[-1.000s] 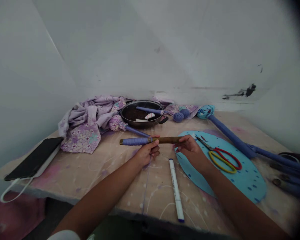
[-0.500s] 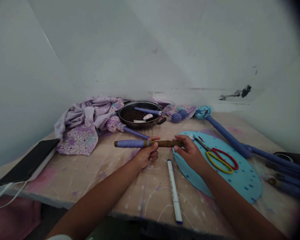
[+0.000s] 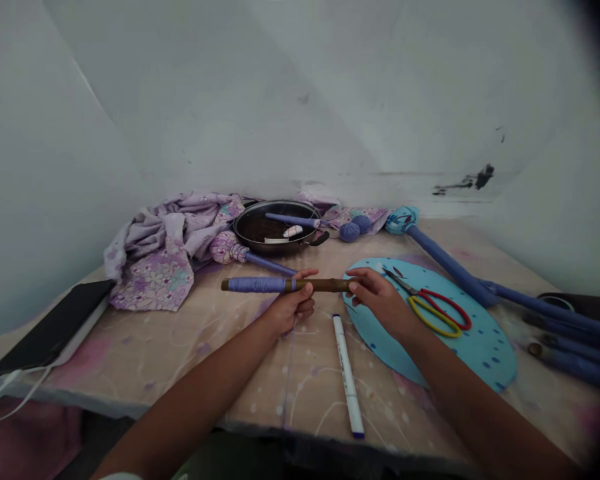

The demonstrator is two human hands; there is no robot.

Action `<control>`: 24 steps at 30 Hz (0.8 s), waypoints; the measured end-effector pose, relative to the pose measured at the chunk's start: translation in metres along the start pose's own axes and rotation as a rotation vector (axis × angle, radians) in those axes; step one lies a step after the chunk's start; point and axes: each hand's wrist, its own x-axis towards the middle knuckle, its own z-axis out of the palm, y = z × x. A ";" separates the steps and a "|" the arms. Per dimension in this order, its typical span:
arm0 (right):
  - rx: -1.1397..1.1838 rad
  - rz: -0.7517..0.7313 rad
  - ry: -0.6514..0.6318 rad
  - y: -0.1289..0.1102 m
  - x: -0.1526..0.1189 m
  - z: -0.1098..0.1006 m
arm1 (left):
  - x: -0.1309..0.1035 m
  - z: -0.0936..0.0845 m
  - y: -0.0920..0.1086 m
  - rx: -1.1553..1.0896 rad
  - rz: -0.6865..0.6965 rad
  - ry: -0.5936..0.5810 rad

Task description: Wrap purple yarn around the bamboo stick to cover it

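A brown bamboo stick [image 3: 325,285] lies level between my two hands above the table. Purple yarn [image 3: 257,285] is wound around its left part, and a strand runs down from my left hand past the table's front edge. My left hand [image 3: 295,307] is closed around the stick near its middle, thumb on top. At the right end, my right hand [image 3: 373,290] pinches the stick between thumb and fingers. Below the stick lies a white marker [image 3: 347,377] with blue ends. Scissors [image 3: 427,303] with red and yellow handles rest on a blue spotted oval sheet [image 3: 480,353] by my right forearm.
A black pan [image 3: 275,250] stands at the back, with purple yarn balls [image 3: 350,231] beside it. Floral cloth [image 3: 155,267] is heaped at the left, near a black-covered book-like object [image 3: 50,327]. Purple-wrapped sticks [image 3: 450,263] lie at the right.
The view has shifted slightly. The stick has shifted a little left, and my right-hand fingers have closed in on its right end. My left hand still grips it.
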 end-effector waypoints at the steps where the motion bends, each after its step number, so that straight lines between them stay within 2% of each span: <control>1: -0.048 -0.065 0.017 0.001 0.000 0.000 | 0.000 0.000 0.000 0.000 0.008 0.008; 3: -0.104 -0.125 0.037 0.001 0.000 0.001 | -0.001 0.001 0.000 0.012 0.019 0.023; 4: -0.086 -0.096 0.032 0.000 0.000 0.002 | -0.001 0.002 0.000 0.021 0.024 0.027; 7: 0.051 0.144 -0.014 -0.002 -0.001 0.003 | -0.001 0.001 -0.001 0.050 0.026 -0.001; 9: 0.033 0.242 -0.080 -0.003 -0.001 0.001 | -0.001 0.000 -0.001 0.062 0.013 -0.036; 11: -0.075 0.178 -0.126 -0.002 -0.001 -0.001 | -0.002 -0.002 -0.001 0.058 -0.004 -0.054; 14: -0.202 -0.104 -0.104 -0.001 -0.003 -0.001 | -0.003 -0.005 0.000 0.039 -0.016 -0.056; 16: -0.173 -0.199 -0.153 -0.002 -0.006 0.002 | -0.004 -0.006 0.001 0.037 -0.017 -0.053; 18: -0.070 -0.124 -0.196 -0.004 -0.009 0.006 | -0.004 -0.007 0.001 0.042 -0.017 -0.052; 22: 0.070 0.219 -0.159 -0.004 -0.011 0.013 | -0.004 -0.007 0.001 0.065 -0.013 -0.076; 24: 0.074 0.233 -0.175 -0.001 -0.010 0.013 | -0.004 -0.007 0.001 0.070 -0.012 -0.085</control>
